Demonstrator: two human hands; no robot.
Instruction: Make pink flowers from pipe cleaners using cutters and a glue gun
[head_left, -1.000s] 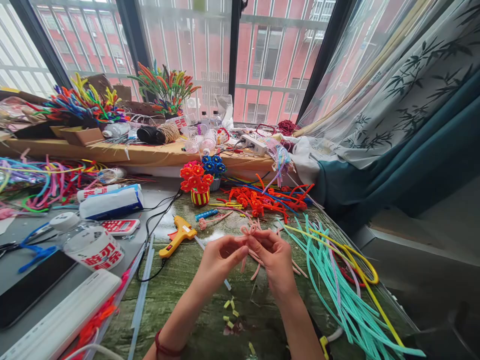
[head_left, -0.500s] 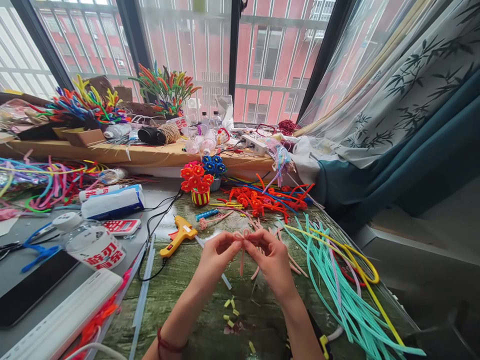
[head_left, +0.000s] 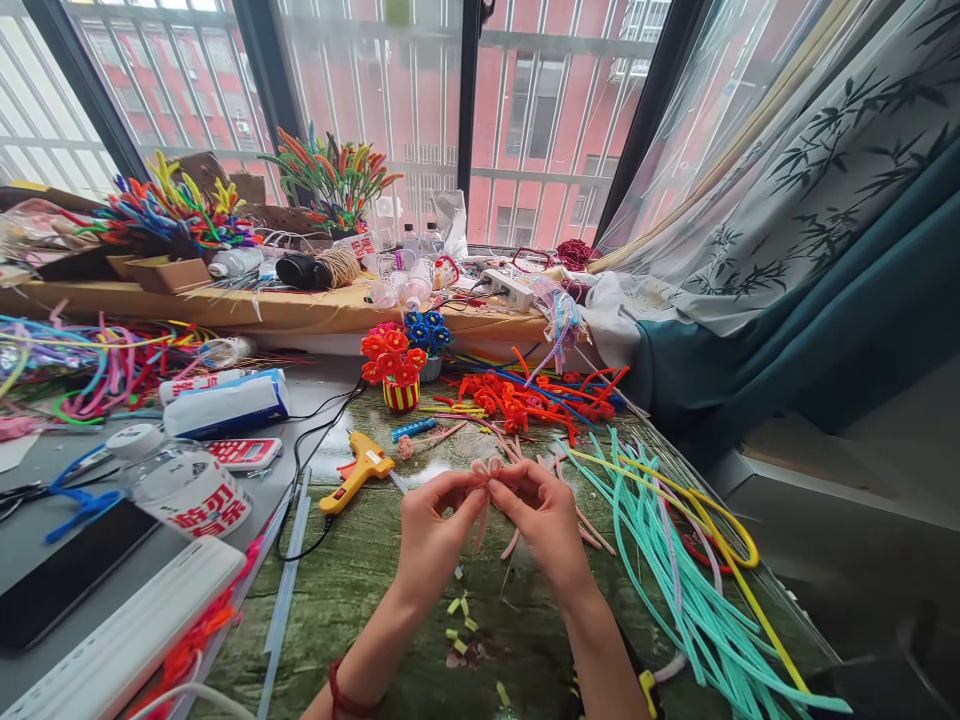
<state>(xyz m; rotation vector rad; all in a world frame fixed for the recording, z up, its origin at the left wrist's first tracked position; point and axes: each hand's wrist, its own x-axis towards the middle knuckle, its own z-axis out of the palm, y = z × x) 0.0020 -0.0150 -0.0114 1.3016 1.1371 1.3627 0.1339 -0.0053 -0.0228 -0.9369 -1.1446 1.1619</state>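
Over the middle of the green table, both hands pinch one pale pink pipe cleaner [head_left: 482,525]. It is bent into small loops at the top, and its tail hangs down between the hands. My left hand [head_left: 442,515] is closed on its left side, thumb and index fingertips at the loops. My right hand [head_left: 541,515] pinches the right side, its fingertips almost touching the left ones. Just behind the hands lie more pink pipe cleaners [head_left: 592,530] and a small curled pink piece [head_left: 406,447]. A yellow hot glue gun [head_left: 358,472] rests left of my left hand.
Turquoise pipe cleaners [head_left: 675,560] spread along the right. Red pipe cleaners [head_left: 525,395] are heaped behind, beside a pot of red flowers [head_left: 395,360]. At left are a plastic bottle [head_left: 184,485], a phone [head_left: 71,570] and a white power strip [head_left: 135,630]. Yellow scraps [head_left: 461,620] lie in front.
My left hand has turned slightly and its wrist has shifted right. The pipe cleaner's loops have moved a little to the right, and its tail now slants. The right hand has barely moved.
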